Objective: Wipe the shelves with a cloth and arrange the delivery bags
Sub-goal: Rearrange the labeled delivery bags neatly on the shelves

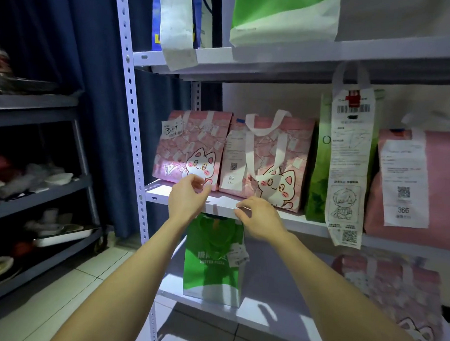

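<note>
Fingers (200,180) of the left hand (187,199) curl loosely, gripping nothing, tips at the foot of a pink cat-print bag (191,145); contact unclear. Right hand (259,219) fingers (243,205) hang loosely curled, empty, over the white shelf (157,193) edge. Beneath them stands a green pizza bag (211,268); just beyond, a second cat-print bag (271,157).

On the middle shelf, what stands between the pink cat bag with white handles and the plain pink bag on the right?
A green bag, with a long receipt hanging before it; the head view shows it.
</note>
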`<move>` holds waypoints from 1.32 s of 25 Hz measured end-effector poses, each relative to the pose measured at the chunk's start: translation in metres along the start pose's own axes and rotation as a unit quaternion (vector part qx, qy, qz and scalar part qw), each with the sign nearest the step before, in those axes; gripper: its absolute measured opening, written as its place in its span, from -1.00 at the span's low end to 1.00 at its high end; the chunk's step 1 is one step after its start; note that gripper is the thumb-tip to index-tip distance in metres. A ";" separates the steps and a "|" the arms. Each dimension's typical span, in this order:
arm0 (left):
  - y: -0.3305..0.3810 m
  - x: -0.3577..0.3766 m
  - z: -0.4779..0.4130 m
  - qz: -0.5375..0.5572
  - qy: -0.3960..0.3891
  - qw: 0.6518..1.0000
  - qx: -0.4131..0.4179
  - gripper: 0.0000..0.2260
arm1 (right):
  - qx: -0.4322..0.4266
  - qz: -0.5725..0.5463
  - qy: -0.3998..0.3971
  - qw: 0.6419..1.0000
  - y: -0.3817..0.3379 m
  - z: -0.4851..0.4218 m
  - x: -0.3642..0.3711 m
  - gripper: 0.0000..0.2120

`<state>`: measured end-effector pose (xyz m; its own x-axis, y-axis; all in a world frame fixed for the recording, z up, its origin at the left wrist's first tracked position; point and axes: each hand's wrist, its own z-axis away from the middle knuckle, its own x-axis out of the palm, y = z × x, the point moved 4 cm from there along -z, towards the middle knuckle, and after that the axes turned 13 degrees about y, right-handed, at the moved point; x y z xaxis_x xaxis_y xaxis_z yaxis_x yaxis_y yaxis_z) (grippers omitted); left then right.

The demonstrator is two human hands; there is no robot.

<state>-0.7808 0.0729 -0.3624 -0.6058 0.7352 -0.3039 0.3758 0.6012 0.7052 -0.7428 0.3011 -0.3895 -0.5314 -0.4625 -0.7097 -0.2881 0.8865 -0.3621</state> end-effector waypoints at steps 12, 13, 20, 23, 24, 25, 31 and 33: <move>0.044 0.062 -0.044 -0.176 0.111 0.967 0.144 -0.61 | -0.029 0.006 0.000 1.000 0.005 0.001 0.003 -0.58; 0.043 0.061 -0.045 -0.181 0.109 0.966 0.149 -0.65 | -0.026 0.004 0.003 1.000 0.006 0.002 0.003 -0.59; 0.001 0.016 -0.053 -0.149 0.110 0.979 0.080 -0.93 | -0.036 0.018 0.013 0.999 0.003 0.005 0.005 -0.56; -0.013 -0.006 -0.053 -0.125 0.127 0.983 0.047 -0.96 | -0.032 0.017 0.010 0.999 0.005 0.003 0.005 -0.55; -0.014 -0.014 -0.050 -0.111 0.132 0.984 0.040 -0.95 | -0.029 0.017 0.007 0.999 0.005 0.003 0.005 -0.55; -0.015 -0.022 -0.044 -0.098 0.135 0.985 0.038 -0.94 | -0.027 0.017 0.004 0.999 0.004 0.003 0.004 -0.56; -0.013 -0.079 -0.003 -0.069 0.170 0.982 0.032 -0.93 | 0.034 -0.037 -0.065 0.997 -0.015 -0.005 -0.016 -0.55; -0.015 -0.101 0.009 -0.060 0.181 0.982 0.018 -0.91 | 0.033 -0.067 -0.027 0.997 -0.040 -0.013 -0.024 -0.47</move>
<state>-0.7190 -0.0080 -0.3480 -0.8539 0.5035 -0.1320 0.3072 0.6921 0.6532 -0.7289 0.2773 -0.3499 -0.4478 -0.5764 -0.6835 -0.2992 0.8170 -0.4929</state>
